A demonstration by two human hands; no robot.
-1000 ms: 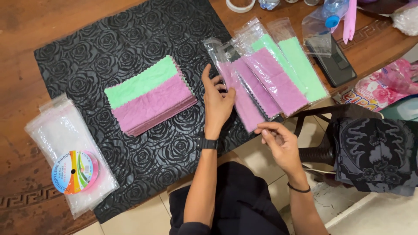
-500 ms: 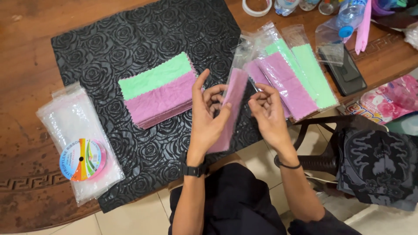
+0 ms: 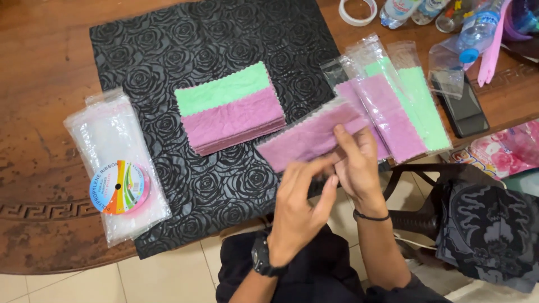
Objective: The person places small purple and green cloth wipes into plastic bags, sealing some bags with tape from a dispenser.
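Pink cloth in a clear sleeve is pinched between both hands, left hand below, right hand gripping its end, above the black embossed mat, beside the stacked cloths.

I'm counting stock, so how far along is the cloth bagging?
Done: several bagged cloths lie at the right. In hand: both hands, left hand and right hand, hold one bagged pink cloth. Left: a stack of loose cloths and empty bags.
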